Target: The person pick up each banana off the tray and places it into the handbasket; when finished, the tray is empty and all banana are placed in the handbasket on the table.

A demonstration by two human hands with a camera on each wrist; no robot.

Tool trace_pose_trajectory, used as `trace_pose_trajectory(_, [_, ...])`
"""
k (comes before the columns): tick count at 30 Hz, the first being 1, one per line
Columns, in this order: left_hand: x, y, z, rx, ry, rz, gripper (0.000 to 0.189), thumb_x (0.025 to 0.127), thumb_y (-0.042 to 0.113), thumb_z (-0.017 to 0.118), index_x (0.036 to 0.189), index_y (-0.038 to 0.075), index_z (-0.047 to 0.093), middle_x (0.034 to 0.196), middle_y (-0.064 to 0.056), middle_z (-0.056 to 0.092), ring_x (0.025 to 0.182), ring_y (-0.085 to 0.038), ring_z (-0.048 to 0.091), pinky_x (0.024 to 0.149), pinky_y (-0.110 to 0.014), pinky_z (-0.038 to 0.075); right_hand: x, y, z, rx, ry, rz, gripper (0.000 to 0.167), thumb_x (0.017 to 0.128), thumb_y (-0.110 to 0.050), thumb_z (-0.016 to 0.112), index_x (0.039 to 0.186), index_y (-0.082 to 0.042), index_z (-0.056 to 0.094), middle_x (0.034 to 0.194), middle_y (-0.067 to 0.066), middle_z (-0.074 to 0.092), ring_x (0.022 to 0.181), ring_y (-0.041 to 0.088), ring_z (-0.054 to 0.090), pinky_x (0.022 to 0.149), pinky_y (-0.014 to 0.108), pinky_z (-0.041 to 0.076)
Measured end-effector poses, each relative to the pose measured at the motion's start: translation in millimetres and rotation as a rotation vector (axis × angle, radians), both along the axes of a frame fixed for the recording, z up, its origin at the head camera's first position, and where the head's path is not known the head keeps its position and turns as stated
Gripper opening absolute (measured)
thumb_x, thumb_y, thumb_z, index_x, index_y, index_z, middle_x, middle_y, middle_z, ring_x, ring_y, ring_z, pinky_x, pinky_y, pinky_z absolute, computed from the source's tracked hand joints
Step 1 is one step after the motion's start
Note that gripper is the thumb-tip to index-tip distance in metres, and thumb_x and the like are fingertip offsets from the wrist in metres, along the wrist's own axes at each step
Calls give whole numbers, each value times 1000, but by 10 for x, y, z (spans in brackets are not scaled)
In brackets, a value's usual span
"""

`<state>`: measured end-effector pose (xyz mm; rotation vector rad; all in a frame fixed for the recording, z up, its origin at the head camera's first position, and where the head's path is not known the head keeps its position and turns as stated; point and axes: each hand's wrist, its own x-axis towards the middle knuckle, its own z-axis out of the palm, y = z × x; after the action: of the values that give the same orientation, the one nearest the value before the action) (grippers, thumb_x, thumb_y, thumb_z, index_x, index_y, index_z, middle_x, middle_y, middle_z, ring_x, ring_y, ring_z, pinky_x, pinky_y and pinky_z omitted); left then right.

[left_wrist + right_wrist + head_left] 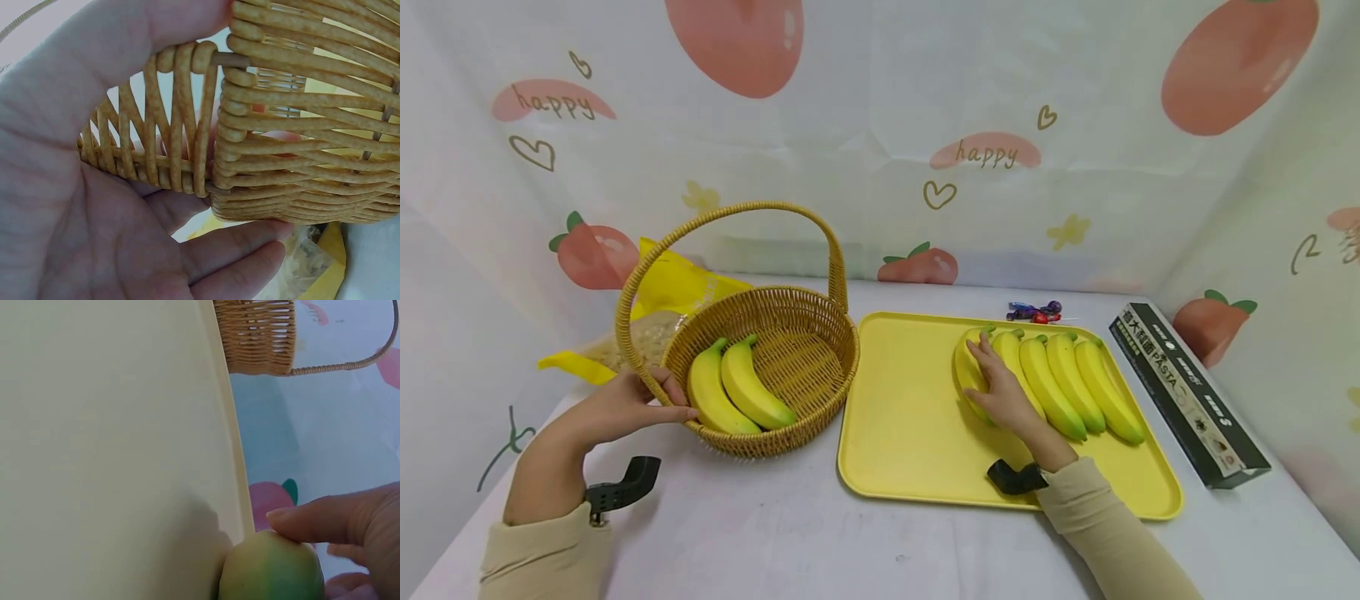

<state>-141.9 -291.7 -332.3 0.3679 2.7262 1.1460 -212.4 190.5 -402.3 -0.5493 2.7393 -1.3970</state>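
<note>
Touching a banana (966, 365) with the thumb, the right hand (1002, 398) lies over it with fingers spread and looks loose, not closed tight. That banana is at the left end of a row on the tray (906, 417), beside four more bananas (1051, 387). The left hand (625, 404) grips the basket (823, 427) at the foot of its handle, and two bananas (718, 392) lie inside.

Each banana looks smooth and firm, and is likely light. It may slip or roll a bit, so its fat middle seems the best place to hold. The basket looks light and a little springy; its handle should be good to grab.

Only the head view shows the whole row and what is in the basket. The left wrist view shows the handle passing between thumb and fingers. The right wrist view shows the thumb tip on the peel.
</note>
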Motion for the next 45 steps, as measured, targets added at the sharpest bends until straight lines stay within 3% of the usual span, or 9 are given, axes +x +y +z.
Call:
trace_pose_trajectory(8, [-3, 1, -21, 16, 3, -8, 19, 81, 18, 72, 80, 2, 62, 73, 2, 62, 74, -10, 54, 67, -22, 46, 2, 9, -33, 97, -58, -16, 77, 86, -4, 63, 145, 8, 15, 154, 25, -3, 141, 41, 3, 112, 54, 17])
trace_pose_trajectory(16, [-2, -5, -1, -4, 2, -2, 19, 81, 19, 72, 80, 2, 63, 74, 2, 62, 75, -9, 54, 67, -22, 46, -2, 15, -11, 161, -130, 22, 80, 89, -18, 62, 145, 9, 11, 150, 29, 14, 139, 41, 18, 109, 53, 27])
trace_pose_trajectory(27, [-5, -17, -7, -13, -12, 2, 20, 81, 21, 72, 81, 2, 62, 75, 2, 62, 76, -9, 53, 67, -22, 45, 8, 8, 48, 152, -145, 51, 77, 88, -14, 63, 145, 8, 15, 150, 28, 18, 138, 40, 20, 107, 53, 31])
trace_pose_trajectory(40, [-14, -18, -5, -6, -23, -6, 21, 82, 20, 71, 82, 2, 62, 75, 2, 62, 75, -9, 53, 67, -22, 45, 83, -11, 411, 106, -191, 175, 72, 86, -8, 64, 145, 2, 23, 151, 20, 24, 136, 35, 30, 103, 47, 39])
trace_pose_trajectory(45, [-15, -19, -4, -9, -22, -6, 21, 82, 20, 71, 81, 2, 62, 75, 2, 62, 75, -10, 53, 67, -22, 45, 118, -73, 580, 119, -187, 247, 72, 86, -9, 65, 145, 0, 25, 151, 18, 28, 123, 29, 48, 90, 30, 48])
